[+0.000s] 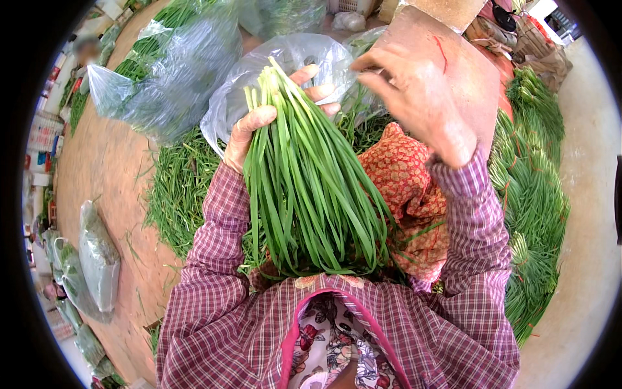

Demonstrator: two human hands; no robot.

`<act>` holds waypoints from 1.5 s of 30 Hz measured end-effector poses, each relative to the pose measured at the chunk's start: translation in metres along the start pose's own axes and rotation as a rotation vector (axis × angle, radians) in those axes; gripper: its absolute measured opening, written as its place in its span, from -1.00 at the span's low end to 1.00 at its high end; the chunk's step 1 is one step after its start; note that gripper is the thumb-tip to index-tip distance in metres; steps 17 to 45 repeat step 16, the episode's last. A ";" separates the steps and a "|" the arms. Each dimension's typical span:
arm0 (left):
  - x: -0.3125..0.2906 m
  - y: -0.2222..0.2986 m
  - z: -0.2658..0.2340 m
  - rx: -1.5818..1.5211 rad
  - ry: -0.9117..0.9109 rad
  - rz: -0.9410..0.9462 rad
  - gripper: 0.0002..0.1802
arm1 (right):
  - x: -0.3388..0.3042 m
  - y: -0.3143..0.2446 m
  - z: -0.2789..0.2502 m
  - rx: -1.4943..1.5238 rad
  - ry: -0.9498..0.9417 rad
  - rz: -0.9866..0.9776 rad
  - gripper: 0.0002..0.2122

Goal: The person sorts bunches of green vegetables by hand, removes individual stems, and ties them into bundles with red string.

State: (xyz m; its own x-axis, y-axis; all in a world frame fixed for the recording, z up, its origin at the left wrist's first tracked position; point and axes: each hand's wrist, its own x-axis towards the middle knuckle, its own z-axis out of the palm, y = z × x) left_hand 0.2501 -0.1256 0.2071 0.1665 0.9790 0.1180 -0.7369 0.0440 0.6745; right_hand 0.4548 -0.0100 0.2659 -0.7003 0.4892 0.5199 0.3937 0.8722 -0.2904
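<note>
My left hand (pixel 248 127) is closed around a thick bunch of garlic chives (pixel 308 175). Its pale cut stems point up and away from me, while the long green leaves fan down toward my lap. To the right, my right hand (pixel 418 97) is raised, slightly blurred, in front of a pinkish-brown board (pixel 476 84). Thumb and fingers are apart, and I see nothing held between them. A thin red band (pixel 440 53) lies on the board just beyond this hand. Below it, red patterned cloth (pixel 398 188) covers my leg.
Loose green leaves (pixel 178 188) are heaped on the floor at left. Behind the bunch sits a clear plastic bag (pixel 217 123); a larger bag of greens (pixel 175 81) stands farther left. Tied bundles of chives (pixel 531 214) line the right side, beside a pale ledge (pixel 586 194).
</note>
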 end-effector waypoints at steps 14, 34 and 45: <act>-0.002 0.008 0.007 0.105 0.094 -0.068 -0.14 | 0.005 -0.055 0.028 0.305 -0.189 0.212 -0.75; -0.002 0.010 0.007 0.098 0.082 -0.080 -0.12 | 0.007 -0.046 0.025 0.388 -0.194 0.198 -0.76; -0.002 0.010 0.007 0.098 0.082 -0.080 -0.12 | 0.007 -0.046 0.025 0.388 -0.194 0.198 -0.76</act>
